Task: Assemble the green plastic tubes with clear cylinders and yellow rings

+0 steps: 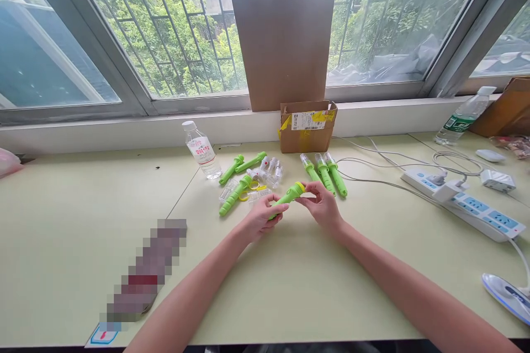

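My left hand [261, 217] is closed around a green plastic flashlight-shaped handle [285, 197], tilted with its wide end up and to the right. A yellow ring [300, 188] sits at that wide end. My right hand [322, 207] pinches the ring with thumb and fingertips. Left of the hands lie loose green handles [235, 196], clear plastic caps [270, 177] and yellow rings [243, 196], partly overlapping. Behind my right hand, three green handles with clear caps [323, 171] lie side by side, one partly covered by the hand.
A small cardboard box [306, 140] stands by the window wall. Water bottles stand at back left [202, 151] and back right [461, 118]. A power strip [464, 204] with cables lies at right. A blurred-out long object [147, 270] lies at front left.
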`<state>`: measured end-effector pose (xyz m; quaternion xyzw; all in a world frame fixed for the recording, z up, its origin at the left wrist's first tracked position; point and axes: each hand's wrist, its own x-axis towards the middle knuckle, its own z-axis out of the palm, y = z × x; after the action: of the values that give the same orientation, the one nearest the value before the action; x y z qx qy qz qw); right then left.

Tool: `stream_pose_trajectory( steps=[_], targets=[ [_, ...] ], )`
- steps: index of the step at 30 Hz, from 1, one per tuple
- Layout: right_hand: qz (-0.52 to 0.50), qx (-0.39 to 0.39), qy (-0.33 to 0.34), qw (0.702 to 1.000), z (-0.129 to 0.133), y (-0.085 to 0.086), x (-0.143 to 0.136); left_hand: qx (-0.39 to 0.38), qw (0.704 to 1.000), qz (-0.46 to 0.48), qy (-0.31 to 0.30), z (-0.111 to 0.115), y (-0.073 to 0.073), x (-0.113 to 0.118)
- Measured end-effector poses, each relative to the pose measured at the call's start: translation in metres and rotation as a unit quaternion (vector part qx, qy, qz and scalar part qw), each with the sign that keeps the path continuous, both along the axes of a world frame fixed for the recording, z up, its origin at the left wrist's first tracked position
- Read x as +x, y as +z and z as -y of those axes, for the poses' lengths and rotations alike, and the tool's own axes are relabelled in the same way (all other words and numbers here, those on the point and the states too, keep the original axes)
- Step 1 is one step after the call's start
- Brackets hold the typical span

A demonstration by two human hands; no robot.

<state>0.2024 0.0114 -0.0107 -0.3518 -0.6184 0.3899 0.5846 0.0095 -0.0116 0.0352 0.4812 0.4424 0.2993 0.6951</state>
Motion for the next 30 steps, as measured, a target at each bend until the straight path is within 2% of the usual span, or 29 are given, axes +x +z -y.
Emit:
stream_pose_trajectory(
  steps=[4,10,14,20,25,30],
  targets=[
    [-0.010,0.004,-0.007,1.000,0.0013,0.0000,-0.0006,0.040,0.999,-0.019,0.016,-0.0002,-0.0008,0.0007],
    [0.012,-0.001,-0.021,1.000,0.0019,0.0006,-0.0004,0.156,0.978,-0.135,0.034,0.0004,-0.0023,0.0034],
    [0.011,-0.015,-0.025,1.000,0.0019,0.0010,0.0000,0.186,0.969,-0.158,0.037,-0.0001,-0.0063,0.0055],
    [0.025,-0.020,-0.024,0.999,0.0017,0.0031,-0.0007,0.166,0.974,-0.154,0.032,0.0015,-0.0069,0.0060],
    [0.015,-0.016,0.009,1.000,0.0015,0.0038,-0.0022,0.119,0.987,-0.109,0.021,0.0014,-0.0065,0.0042],
    [0.002,-0.014,0.003,1.000,0.0020,0.0027,-0.0023,0.084,0.995,-0.060,0.011,0.0000,-0.0088,0.0036]
  ],
)
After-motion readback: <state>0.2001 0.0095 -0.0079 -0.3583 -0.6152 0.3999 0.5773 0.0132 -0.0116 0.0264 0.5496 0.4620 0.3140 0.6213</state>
